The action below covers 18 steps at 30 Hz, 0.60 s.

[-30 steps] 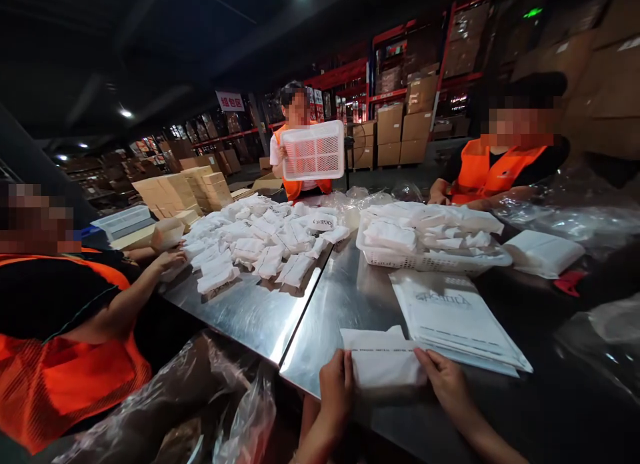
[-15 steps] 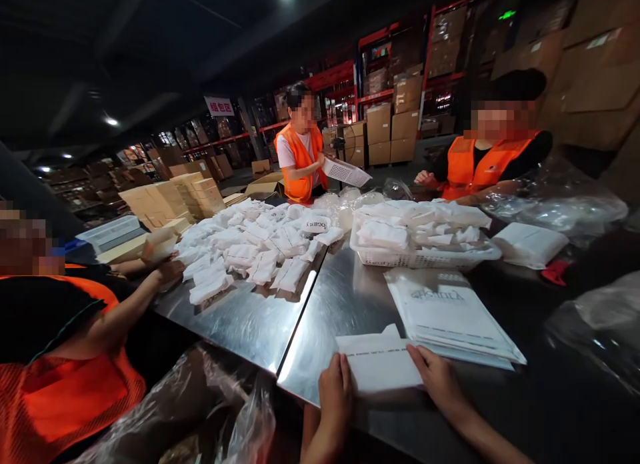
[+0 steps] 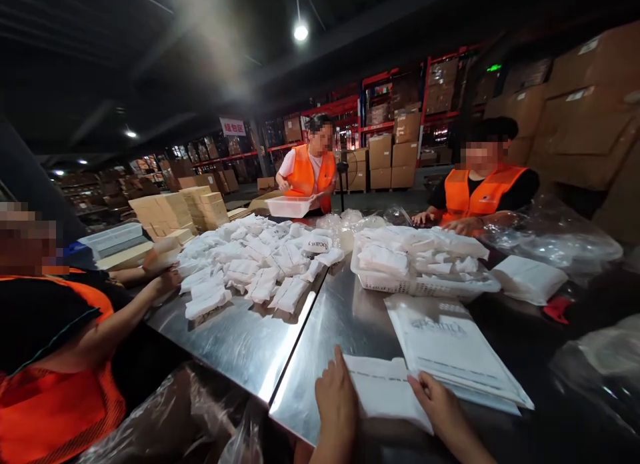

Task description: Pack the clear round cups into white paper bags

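A folded white plastic mailing bag [image 3: 383,387] with a printed line along it lies low over the near edge of the metal table. At its left edge is my left hand [image 3: 337,401], the index finger stretched up along the bag, the other fingers curled and the thumb hidden. My right hand [image 3: 443,401] pinches the right edge between thumb and fingers. Just beyond it rests a stack of flat, printed white mailing bags [image 3: 450,344]. Behind that stack, a white perforated basket [image 3: 425,284] holds several wrapped white packets.
Wrapped white packets [image 3: 265,257] are heaped across the left table. Co-workers in orange vests stand left, opposite [image 3: 307,174] and right [image 3: 483,191]; the opposite one holds a white basket [image 3: 289,207]. Clear plastic [image 3: 560,241] and a white packet [image 3: 530,277] lie right.
My left index finger has straightened along the bag's edge, and the bag sits slightly lower and more tilted. The opposite co-worker's basket has moved left and been levelled. The view has tipped upward.
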Motion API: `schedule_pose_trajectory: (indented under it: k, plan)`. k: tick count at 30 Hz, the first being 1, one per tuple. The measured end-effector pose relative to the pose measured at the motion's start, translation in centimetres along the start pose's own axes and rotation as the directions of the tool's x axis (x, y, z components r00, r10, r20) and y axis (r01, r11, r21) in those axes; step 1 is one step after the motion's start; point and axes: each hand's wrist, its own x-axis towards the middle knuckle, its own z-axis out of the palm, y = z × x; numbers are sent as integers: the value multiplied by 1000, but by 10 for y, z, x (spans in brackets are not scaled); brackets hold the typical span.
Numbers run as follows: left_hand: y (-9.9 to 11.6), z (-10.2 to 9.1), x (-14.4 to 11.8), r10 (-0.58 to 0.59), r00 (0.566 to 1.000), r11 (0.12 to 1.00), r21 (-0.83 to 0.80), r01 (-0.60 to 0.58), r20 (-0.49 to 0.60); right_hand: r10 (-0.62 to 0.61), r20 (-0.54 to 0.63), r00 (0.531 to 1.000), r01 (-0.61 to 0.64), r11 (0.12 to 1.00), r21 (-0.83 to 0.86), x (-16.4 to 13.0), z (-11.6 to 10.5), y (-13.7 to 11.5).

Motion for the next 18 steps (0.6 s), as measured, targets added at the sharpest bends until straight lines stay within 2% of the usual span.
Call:
schedule_pose_trajectory:
  k: [1,3,5,6,7,8,10,11,12,13,15,16,18]
  plan:
    - [6,2,2,118,992,992,44,-116,-32,-18,-19,1000,18,1000,-13,0,2,6]
    - [16,9,5,352,936,932,96,-349,-21,-76,-47,996,73,995,-64,0,5,21]
    - [21,21,8,468,882,880,66,-470,53,-218,-116,969,198,967,-159,-1,6,32]
    - [22,27,9,472,878,878,48,-476,80,-339,-162,927,298,926,-231,-2,5,36]
    - [22,33,10,466,880,882,36,-470,92,-485,-204,850,412,855,-315,-2,5,38]
    - [21,39,10,467,880,882,28,-471,88,-631,-209,747,527,754,-393,-3,5,38]
    - [17,50,12,510,857,858,22,-513,72,-841,-98,532,709,506,-491,-4,10,38]
    - [15,55,12,537,841,842,23,-540,67,-886,-13,463,766,407,-498,-4,15,38]
    - [12,60,13,562,825,825,21,-564,63,-901,43,431,794,356,-493,-3,21,41]
    - [9,64,13,582,811,812,9,-583,59,-898,69,434,801,349,-486,-2,28,46]
    - [3,73,14,576,816,817,-64,-573,44,-861,9,508,766,448,-461,1,43,62]
    - [-1,77,14,539,842,837,-129,-532,30,-819,-52,572,732,537,-419,3,50,73]
    - [-6,84,18,385,923,875,-323,-359,17,-658,-106,746,622,744,-242,6,57,91]
